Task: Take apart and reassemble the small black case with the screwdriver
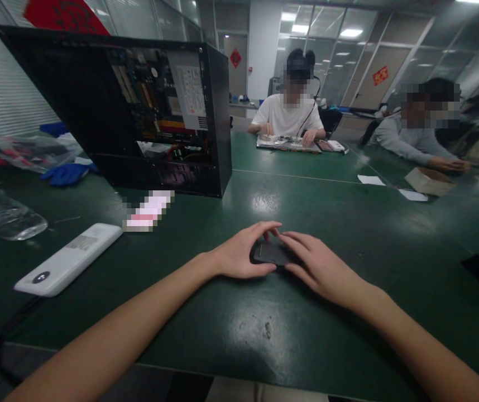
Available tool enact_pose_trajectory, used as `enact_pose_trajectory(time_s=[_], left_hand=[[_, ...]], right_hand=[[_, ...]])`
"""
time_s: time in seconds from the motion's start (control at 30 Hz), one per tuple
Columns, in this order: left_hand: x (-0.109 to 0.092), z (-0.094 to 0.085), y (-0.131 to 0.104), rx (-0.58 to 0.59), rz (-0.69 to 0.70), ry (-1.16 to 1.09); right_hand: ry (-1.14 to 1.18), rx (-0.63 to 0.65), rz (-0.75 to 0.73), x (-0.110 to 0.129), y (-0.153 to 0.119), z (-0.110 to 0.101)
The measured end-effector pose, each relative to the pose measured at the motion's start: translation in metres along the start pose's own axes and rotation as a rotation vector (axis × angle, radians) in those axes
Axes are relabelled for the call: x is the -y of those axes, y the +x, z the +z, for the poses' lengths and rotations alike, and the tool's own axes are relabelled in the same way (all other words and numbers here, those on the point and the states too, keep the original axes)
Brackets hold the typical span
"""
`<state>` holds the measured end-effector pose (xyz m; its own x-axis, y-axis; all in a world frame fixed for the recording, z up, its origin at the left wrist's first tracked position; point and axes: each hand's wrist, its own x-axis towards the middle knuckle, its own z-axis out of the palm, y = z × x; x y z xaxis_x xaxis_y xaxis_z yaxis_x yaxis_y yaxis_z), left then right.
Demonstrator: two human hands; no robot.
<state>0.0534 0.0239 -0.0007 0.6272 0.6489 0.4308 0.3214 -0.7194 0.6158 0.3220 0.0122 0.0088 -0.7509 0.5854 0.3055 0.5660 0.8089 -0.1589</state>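
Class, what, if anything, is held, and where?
The left hand curves around the left end of a flat black object, the right hand its right; whether either grips it cannot be told.

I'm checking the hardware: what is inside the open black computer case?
A grey, labelled metal box, circuit boards and red wires show; whatever sits behind the box is hidden.

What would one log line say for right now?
left hand, right hand: around dark flat object | surface: green table | behind: open computer case | left: white device

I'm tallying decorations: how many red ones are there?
3: one decoration behind the computer case, one on the far door, one on the right door. Others may be hidden.
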Motion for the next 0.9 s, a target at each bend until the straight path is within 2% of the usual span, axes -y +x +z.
enact_pose_trajectory(time_s=[0.07,0.2,0.37,0.57,0.63,0.7,0.9], left_hand=[[0.0,-0.001,0.001,0.03,-0.006,0.028],[0.002,0.0,0.003,0.052,0.019,0.056],[0.003,0.003,0.004,0.025,-0.014,0.08],[0.0,0.005,0.004,0.013,-0.022,0.112],[-0.001,0.006,0.004,0.011,-0.029,0.121],[-0.003,0.007,0.005,0.01,-0.035,0.12],[-0.004,0.01,0.006,0.01,-0.06,0.112]], right_hand=[[0.012,0.058,0.14,-0.01,-0.008,-0.017],[0.065,0.302,0.317,-0.023,-0.022,-0.041],[0.159,0.4,0.359,-0.025,-0.033,-0.052],[0.143,0.455,0.369,-0.018,-0.033,-0.05],[0.139,0.395,0.333,-0.02,-0.031,-0.051],[0.135,0.256,0.304,-0.025,-0.03,-0.055],[0.17,-0.401,0.253,-0.032,-0.018,-0.087]])
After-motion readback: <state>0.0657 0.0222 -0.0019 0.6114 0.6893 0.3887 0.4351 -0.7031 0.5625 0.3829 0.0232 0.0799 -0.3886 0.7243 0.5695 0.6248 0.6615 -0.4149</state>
